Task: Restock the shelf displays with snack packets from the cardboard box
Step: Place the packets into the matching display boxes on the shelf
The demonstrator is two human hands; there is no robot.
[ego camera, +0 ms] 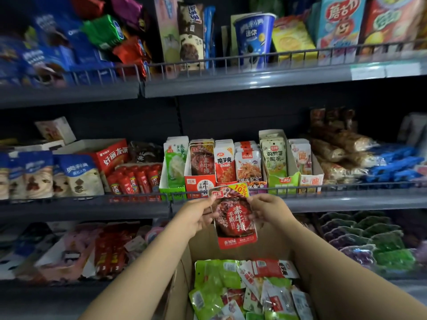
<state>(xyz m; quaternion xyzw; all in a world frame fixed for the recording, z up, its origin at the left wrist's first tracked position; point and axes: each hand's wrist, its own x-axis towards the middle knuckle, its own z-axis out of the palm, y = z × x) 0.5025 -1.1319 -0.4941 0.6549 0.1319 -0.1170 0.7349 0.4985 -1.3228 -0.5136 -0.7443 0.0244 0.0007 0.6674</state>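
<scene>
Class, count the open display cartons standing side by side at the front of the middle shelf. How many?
6. Left to right: green-and-white carton, red carton, second red one, orange-fronted one, green-fronted one, white one. Others may sit hidden behind.

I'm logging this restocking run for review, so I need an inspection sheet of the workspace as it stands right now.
Surface: middle shelf with a wire front rail, holding rows of display trays.
Job's things: red snack packet held upright in front of the shelf; matching red display tray behind it; cardboard box below, holding green, red and white packets.
Clutter: loose packets lie jumbled on the lower shelf.
Hands: left hand and right hand pinch the packet's two upper edges.
Cables: nothing seen.
Surroundings: upper shelf stocked with biscuit boxes and a blue cup.
</scene>
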